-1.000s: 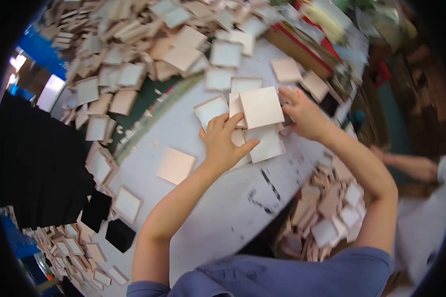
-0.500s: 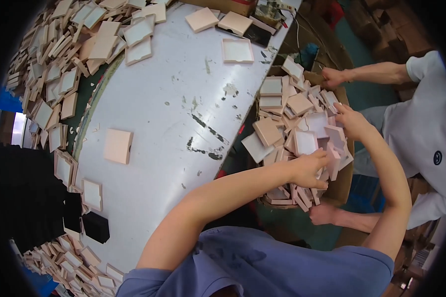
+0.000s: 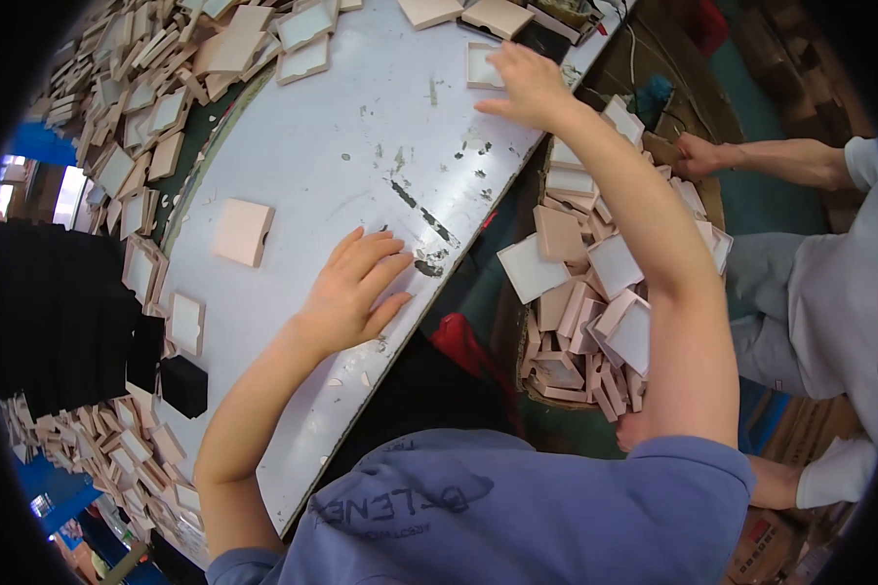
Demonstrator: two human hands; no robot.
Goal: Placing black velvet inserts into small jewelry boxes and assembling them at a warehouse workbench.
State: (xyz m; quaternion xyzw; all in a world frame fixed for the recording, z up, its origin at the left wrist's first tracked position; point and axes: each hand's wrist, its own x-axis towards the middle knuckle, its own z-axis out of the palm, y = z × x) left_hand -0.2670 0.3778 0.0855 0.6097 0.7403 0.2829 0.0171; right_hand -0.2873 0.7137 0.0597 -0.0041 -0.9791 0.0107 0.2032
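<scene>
My left hand (image 3: 353,294) hovers or rests over the near edge of the pale metal table (image 3: 293,195), fingers spread and holding nothing. Farther off, my right hand (image 3: 530,88) reaches over the table's far right part with its fingers apart. Its fingertips overlap a shallow pink box tray with a white inside (image 3: 480,70); whether they touch it, I cannot tell. To the left on the table lies a closed-looking pink box (image 3: 243,232). Beside the table, a large carton (image 3: 546,402) is heaped with similar pink box pieces (image 3: 561,234), partly hidden by my right arm.
More box pieces (image 3: 127,88) pile up beyond the table's curved left edge. A black box (image 3: 183,386) and an upright tray (image 3: 185,324) stand near a person in black (image 3: 59,312). Another person in a light shirt (image 3: 839,283) has a hand (image 3: 702,156) at the carton's far side.
Both my hands have left the heap in the carton and moved left over the table, the right one to its far end. The heap sits lower on its right side.
</scene>
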